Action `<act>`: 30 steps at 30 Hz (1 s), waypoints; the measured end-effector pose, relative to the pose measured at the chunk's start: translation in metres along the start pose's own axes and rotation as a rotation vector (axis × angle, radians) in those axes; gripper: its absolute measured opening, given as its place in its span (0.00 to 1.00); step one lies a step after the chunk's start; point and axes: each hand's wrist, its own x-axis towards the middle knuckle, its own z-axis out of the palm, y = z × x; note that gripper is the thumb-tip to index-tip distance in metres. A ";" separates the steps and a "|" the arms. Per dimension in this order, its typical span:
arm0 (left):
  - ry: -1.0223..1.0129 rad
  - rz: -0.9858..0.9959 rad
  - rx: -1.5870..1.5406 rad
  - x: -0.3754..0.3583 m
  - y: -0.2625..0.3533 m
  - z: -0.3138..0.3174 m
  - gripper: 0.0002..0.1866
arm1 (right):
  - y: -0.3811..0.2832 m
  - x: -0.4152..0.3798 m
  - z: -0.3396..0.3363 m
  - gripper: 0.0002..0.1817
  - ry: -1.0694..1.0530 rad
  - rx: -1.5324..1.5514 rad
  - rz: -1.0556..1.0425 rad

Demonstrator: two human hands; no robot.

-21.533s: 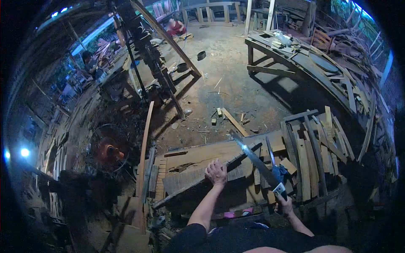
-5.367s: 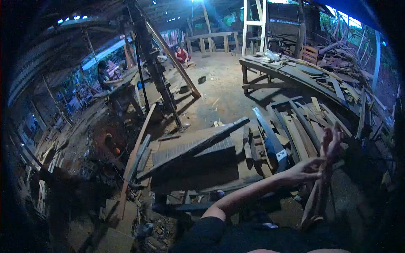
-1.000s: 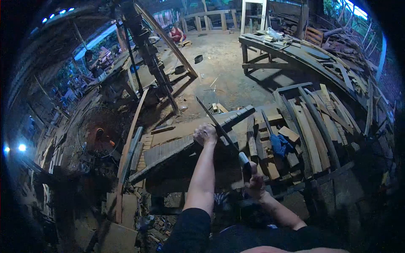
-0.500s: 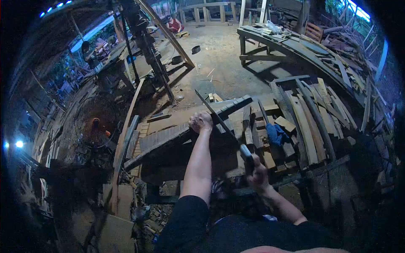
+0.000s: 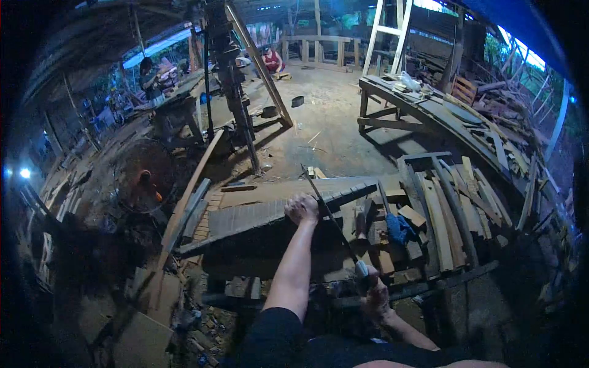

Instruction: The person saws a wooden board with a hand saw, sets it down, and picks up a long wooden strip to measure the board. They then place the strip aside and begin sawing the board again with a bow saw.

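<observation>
left hand (image 5: 302, 209): closed over the top edge of the long plank (image 5: 276, 211), knuckles up, pressing it down right beside the blade
right hand (image 5: 372, 293): wrapped tight round the saw handle, low and close to the body, wrist roughly in line with the blade
handsaw (image 5: 329, 214): blade ran up and away from the right hand, crossing the plank just right of the left hand; tip pointed at the floor beyond
long plank: lay across the low workbench (image 5: 288, 251), stretching far to the left of the left hand, short end to the right of the cut
cut spot: between the two hands, nearer the left; kerf depth could not be told, too dark and small
blue cloth (image 5: 400, 228): right of the blade, above the right hand, on loose offcuts
stacked boards (image 5: 451, 208): further right, well apart from both hands
fan (image 5: 142, 181): far left of the left hand, on the floor
other people: two, far beyond the hands, at the back of the shed; not involved
doing it well (judgement): long strokes with elbow, wrist and blade in one line; left hand bearing down hard so the plank didn't chatter; thumb and fingers kept clear of the teeth; pressure eased near the end so the short end didn't splinter off
</observation>
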 end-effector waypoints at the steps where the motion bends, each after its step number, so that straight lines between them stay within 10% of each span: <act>1: 0.031 -0.001 0.026 -0.003 0.004 -0.010 0.16 | -0.006 0.000 -0.005 0.32 0.003 0.024 -0.039; 8: 0.184 0.142 0.128 -0.002 -0.011 0.034 0.11 | 0.021 0.040 0.044 0.37 0.059 -0.054 -0.139; 14: -0.139 0.040 0.081 0.003 0.002 -0.003 0.11 | 0.003 0.038 0.030 0.31 0.117 -0.271 -0.093; 20: 0.292 0.111 0.078 -0.002 -0.009 0.020 0.11 | -0.012 0.018 0.008 0.31 -0.032 -0.076 -0.021; 30: -0.188 0.040 -0.092 0.006 -0.008 0.019 0.12 | 0.016 -0.014 -0.001 0.38 0.053 -0.137 -0.124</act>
